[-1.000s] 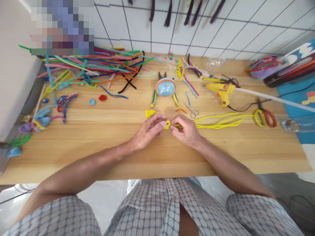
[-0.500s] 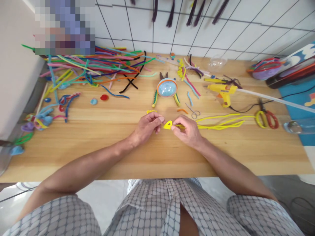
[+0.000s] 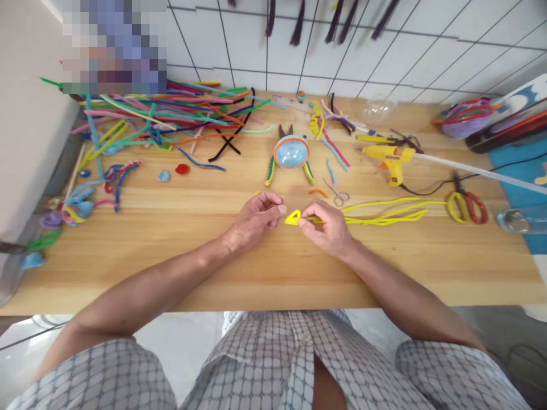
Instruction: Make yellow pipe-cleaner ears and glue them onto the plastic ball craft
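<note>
My right hand [image 3: 328, 229] pinches a bent yellow pipe cleaner [image 3: 293, 217] between thumb and forefinger. Its folded end forms a small triangular loop that sticks out left of the fingertips. Just left of that loop is my left hand [image 3: 261, 217], closed, thumb against curled fingers, with a small gap to the loop; whatever it may hold is hidden. A bit of yellow shows behind its knuckles. Long yellow pipe cleaners [image 3: 384, 218] trail to the right from behind my right hand. Small scissors [image 3: 341, 197] and a short orange piece [image 3: 318, 192] lie just beyond it.
Pliers [image 3: 308, 171] lie under a blue dome with an orange rim [image 3: 291, 152]. On the right are a yellow glue gun [image 3: 392, 162], its cord and red-and-yellow scissors [image 3: 465, 206]. Colourful pipe cleaners [image 3: 171, 111] heap at back left, near a red cap [image 3: 182, 168].
My left hand has shifted slightly away from the yellow loop, opening a small gap, and covers more of the yellow piece behind it. The right hand keeps its pinch.
</note>
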{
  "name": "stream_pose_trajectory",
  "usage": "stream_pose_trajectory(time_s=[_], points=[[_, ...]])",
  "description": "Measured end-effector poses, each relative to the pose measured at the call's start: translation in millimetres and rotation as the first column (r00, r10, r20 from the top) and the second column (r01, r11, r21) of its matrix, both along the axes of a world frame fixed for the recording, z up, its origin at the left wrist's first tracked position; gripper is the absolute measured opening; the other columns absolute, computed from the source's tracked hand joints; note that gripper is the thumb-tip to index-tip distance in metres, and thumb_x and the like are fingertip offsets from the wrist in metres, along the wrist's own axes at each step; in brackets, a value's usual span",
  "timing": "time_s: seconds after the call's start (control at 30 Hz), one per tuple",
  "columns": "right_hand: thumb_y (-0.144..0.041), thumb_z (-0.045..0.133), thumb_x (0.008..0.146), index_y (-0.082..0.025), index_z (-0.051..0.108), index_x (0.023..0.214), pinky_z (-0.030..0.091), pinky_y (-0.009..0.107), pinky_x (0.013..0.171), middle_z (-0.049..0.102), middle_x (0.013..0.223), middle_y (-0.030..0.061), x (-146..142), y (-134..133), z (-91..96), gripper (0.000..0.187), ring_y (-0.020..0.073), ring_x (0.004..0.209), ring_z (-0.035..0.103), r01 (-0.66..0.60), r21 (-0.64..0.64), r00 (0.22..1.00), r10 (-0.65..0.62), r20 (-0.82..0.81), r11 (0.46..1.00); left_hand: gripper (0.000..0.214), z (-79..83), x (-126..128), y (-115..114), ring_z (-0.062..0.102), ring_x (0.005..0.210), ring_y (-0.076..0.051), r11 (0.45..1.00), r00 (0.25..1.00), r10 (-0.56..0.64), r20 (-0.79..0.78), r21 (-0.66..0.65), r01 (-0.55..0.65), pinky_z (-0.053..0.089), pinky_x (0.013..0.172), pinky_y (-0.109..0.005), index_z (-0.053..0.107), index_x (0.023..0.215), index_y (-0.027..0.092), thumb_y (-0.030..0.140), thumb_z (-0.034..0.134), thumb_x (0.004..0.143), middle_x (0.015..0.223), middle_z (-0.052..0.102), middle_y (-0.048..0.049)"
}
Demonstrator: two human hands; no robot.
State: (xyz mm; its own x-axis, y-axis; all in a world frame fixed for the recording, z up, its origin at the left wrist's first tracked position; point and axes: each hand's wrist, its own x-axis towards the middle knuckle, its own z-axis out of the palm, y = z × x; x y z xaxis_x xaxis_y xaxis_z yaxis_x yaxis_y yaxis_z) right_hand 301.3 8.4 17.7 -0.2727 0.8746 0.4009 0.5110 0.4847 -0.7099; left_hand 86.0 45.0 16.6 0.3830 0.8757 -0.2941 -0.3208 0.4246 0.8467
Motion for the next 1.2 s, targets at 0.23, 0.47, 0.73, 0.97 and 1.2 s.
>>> stream_pose_trajectory(time_s=[0.23,0.47,0.73,0.97,1.2], points=[[-0.02,0.066,0.094,-0.026,0.06,0.085,0.048,0.033,0.066,0.068,0.077,-0.0005,-0.3,-0.1,-1.5,0.013,0.0175,0.068,0.06,-0.005,-0.008,1.0,0.005,-0.001,1.0,0.051,-2.4,0.4,-0.5,0.046,0.048,-0.005,1.0,1.0,-0.007,-0.022,0.018,0.008,0.035,0.048,-0.021,0.069,0.088,0.018,0.054,0.1,0.07,0.071,0.067,0.0029],[-0.018,0.065,0.093,-0.026,0.059,0.085,0.048,0.032,0.065,0.067,0.076,-0.0011,-1.6,-0.3,-1.9,0.013,0.0171,0.069,0.061,-0.007,0.014,1.0,0.007,-0.007,1.0,0.047,-1.6,-1.0,0.3,0.049,0.051,-0.004,1.0,0.999,-0.002,0.045,0.011,0.002,0.04,0.051,-0.022,0.07,0.09,0.017,0.056,0.092,0.08,0.091,0.076,-0.0027],[-0.018,0.066,0.093,-0.026,0.06,0.085,0.047,0.033,0.067,0.067,0.077,-0.0011,-1.3,-0.5,-2.0,0.013,0.0176,0.069,0.06,-0.009,-0.008,1.0,0.008,-0.021,1.0,0.042,1.9,0.3,0.3,0.049,0.051,-0.003,1.0,1.0,0.007,0.008,-0.029,-0.007,0.038,0.049,-0.02,0.073,0.092,0.017,0.041,0.099,0.07,0.09,0.077,-0.0017],[-0.017,0.066,0.094,-0.025,0.06,0.085,0.046,0.031,0.064,0.066,0.077,-0.0016,-1.9,-0.6,0.3,0.014,0.016,0.068,0.06,-0.02,-0.002,0.999,0.02,-0.026,1.0,0.044,0.3,0.5,-0.7,0.049,0.049,-0.006,1.0,1.0,0.013,0.012,-0.022,-0.013,0.035,0.049,-0.019,0.072,0.088,0.016,0.042,0.101,0.069,0.063,0.063,0.0039],[-0.017,0.066,0.093,-0.025,0.059,0.084,0.046,0.031,0.064,0.066,0.076,-0.0015,-1.9,-0.7,-1.5,0.014,0.0159,0.067,0.059,-0.014,0.013,1.0,0.014,-0.012,1.0,0.044,3.1,1.3,-1.2,0.048,0.049,-0.003,0.999,0.999,0.031,0.019,-0.024,-0.03,0.034,0.048,-0.019,0.076,0.087,0.015,0.045,0.101,0.068,0.087,0.08,-0.0036]])
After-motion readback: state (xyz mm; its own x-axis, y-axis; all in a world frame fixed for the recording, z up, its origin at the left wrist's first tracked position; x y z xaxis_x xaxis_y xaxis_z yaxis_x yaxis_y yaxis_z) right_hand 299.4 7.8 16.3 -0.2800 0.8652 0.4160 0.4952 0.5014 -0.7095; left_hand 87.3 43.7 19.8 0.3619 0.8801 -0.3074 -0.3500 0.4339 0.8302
